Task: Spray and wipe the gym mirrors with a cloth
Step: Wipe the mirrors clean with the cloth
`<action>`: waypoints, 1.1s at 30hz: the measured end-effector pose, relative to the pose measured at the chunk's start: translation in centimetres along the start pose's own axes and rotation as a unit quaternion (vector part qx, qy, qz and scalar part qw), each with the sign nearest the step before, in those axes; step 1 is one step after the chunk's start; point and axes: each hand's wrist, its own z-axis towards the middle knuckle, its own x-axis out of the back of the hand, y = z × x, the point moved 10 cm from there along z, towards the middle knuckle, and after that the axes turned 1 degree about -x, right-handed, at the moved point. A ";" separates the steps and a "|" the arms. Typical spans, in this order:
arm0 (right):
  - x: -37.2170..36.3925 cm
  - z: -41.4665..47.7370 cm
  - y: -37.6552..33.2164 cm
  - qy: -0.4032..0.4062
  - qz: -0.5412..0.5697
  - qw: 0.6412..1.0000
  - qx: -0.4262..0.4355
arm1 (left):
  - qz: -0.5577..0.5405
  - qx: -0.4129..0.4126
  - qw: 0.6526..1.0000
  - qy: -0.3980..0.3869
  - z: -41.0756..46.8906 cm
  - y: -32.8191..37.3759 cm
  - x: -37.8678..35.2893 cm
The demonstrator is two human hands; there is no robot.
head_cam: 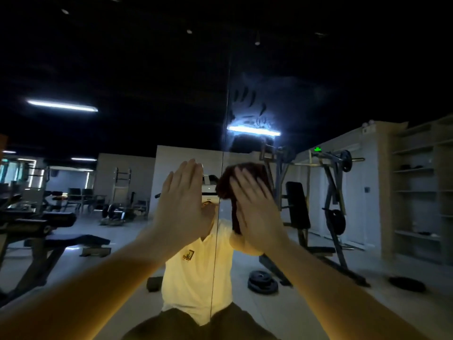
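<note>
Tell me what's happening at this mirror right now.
A person is wiping a gym mirror. Their right hand presses a dark red cloth flat against the right panel, below wet streaks. The left hand is raised open beside the seam, holding nothing.

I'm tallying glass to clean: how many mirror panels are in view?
2. The left panel lies left of the vertical seam, behind the left hand; the right panel lies right of it, where the right hand presses the cloth. More may lie off frame.
</note>
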 end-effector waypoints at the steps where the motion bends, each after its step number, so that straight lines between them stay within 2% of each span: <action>1: -0.7 -1.1 -0.2 -0.008 -0.011 1.000 0.021 | -0.012 0.004 1.000 0.006 0.4 0.1 0.0; 7: -0.5 0.0 0.0 0.005 -0.048 0.993 0.104 | -0.076 0.018 0.996 0.052 2.8 0.7 0.0; 10: 0.2 3.5 0.7 0.003 -0.058 0.992 0.114 | -0.065 0.011 0.994 0.090 3.7 0.8 0.6; 14: 2.5 11.3 3.2 0.030 -0.061 0.996 0.065 | -0.048 0.001 0.990 0.133 5.7 0.9 2.2; 19: 5.6 22.7 8.2 0.057 -0.060 0.997 -0.006 | -0.017 0.005 0.989 0.144 8.9 1.5 3.5; 23: 6.9 26.8 10.0 0.067 -0.042 0.996 -0.046 | -0.009 0.045 0.991 0.123 10.4 1.5 3.1; 28: 6.0 21.8 8.8 0.068 -0.012 0.996 -0.051 | -0.006 0.061 0.993 0.099 10.1 1.6 3.0; 30: 4.9 16.8 7.6 0.047 -0.018 0.998 -0.024 | -0.016 0.066 0.992 0.103 9.8 1.5 3.7; 33: 2.5 7.4 5.8 0.010 -0.054 0.998 0.042 | -0.047 0.064 0.986 0.148 9.5 1.5 5.4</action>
